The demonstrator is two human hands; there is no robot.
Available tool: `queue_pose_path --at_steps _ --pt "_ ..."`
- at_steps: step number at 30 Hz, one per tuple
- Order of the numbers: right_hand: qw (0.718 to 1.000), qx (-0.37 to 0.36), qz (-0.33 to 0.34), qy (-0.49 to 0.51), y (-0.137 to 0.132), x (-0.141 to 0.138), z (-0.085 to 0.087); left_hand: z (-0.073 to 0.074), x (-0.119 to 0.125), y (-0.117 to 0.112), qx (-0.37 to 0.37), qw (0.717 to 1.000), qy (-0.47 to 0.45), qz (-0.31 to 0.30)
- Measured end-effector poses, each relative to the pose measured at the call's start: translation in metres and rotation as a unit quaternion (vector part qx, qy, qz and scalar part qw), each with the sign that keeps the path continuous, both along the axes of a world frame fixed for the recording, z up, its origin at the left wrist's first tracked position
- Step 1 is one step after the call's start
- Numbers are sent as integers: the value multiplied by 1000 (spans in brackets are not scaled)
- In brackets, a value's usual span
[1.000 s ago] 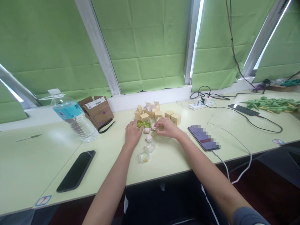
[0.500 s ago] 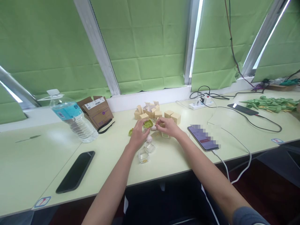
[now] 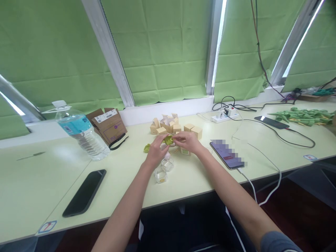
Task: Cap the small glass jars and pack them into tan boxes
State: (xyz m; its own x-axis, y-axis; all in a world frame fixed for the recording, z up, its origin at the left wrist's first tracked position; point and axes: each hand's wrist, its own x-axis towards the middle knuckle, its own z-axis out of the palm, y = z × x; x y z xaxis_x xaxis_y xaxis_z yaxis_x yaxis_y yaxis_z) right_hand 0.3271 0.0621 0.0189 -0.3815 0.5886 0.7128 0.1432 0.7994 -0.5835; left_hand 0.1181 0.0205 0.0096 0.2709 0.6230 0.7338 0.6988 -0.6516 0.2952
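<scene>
Between the fingers of my left hand [image 3: 156, 149] is a small green cup-shaped piece [image 3: 168, 140]. My right hand [image 3: 189, 141] pinches at its right side, where something small and yellowish shows at the fingertips, too small to name. A second green piece [image 3: 147, 148] lies on the table just left of my left hand. Below the hands sit a pale pink rounded piece [image 3: 167, 156] and two clear plastic containers, one [image 3: 168, 164] nearer the hands and another [image 3: 161, 175] closer to the table edge. A little box with a window [image 3: 185, 151] stands under my right hand.
Several small tan boxes [image 3: 162, 130] stand behind the hands. To the left are a water bottle [image 3: 88, 133], a brown carton [image 3: 111, 127] and a black phone [image 3: 84, 192]. On the right lie a charging phone [image 3: 227, 155], a power strip [image 3: 223, 118] and green rolled pieces [image 3: 301, 117].
My right hand has come left to the green piece, and its fingertips now meet it. The green piece in my left hand has shifted slightly right and turned.
</scene>
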Motion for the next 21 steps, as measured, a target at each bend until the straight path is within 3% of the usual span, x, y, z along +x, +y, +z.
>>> queue_pose_path --at_steps 8,21 --pt "997 39 -20 -56 7 2 -4 -3 2 1 19 1000 20 -8" --pt "991 21 -64 -118 0 5 2 0 7 -2 29 998 13 -53"
